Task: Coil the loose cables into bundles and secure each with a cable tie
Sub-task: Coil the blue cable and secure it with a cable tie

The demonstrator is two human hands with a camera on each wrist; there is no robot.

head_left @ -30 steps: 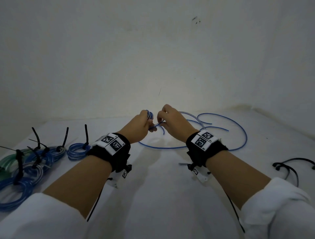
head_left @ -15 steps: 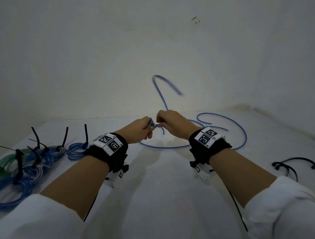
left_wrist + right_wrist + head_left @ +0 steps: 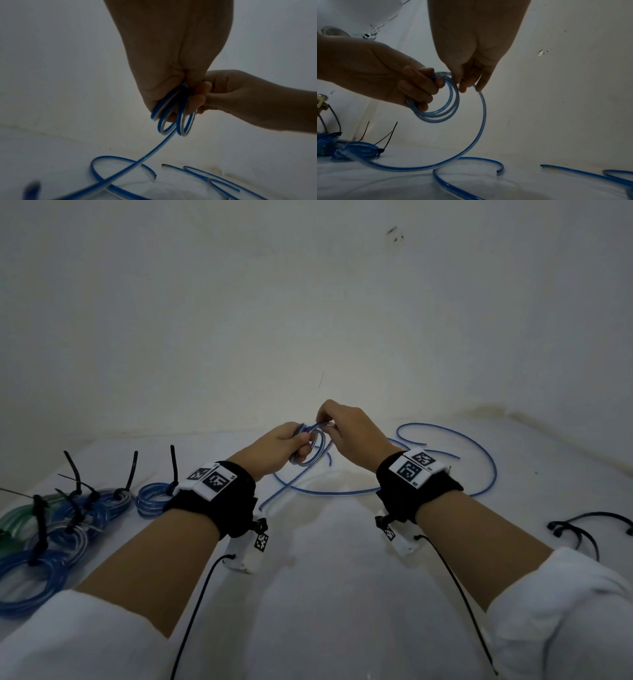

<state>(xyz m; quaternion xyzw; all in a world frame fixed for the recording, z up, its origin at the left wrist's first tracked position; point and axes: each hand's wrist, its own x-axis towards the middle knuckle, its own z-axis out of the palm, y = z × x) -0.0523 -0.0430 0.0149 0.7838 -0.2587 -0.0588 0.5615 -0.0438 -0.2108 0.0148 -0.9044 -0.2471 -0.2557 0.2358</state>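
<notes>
Head view: the blue cable (image 3: 310, 448) is held above the white tabletop (image 3: 342, 594), part-wound into a small coil of several turns between the two hands. The left hand (image 3: 279, 448) has its fingers curled through and around the coil, gripping it. The right hand (image 3: 352, 434) pinches the cable at the top of the coil with thumb and fingertips. Right wrist view: from that pinch the free length arcs down in a wide curve to the tabletop, where it crosses itself and ends in a cut end. Left wrist view: the turns hang below the left hand's fingers (image 3: 164, 94), edge-on. More loose blue cable (image 3: 479, 450) lies in open curves on the tabletop beyond the right wrist. At far left sit finished bundles (image 3: 65, 518), blue and one green, each cinched with a black cable tie whose tail stands up. Spare black cable ties (image 3: 582, 529) lie at far right, well apart from the hands.
</notes>
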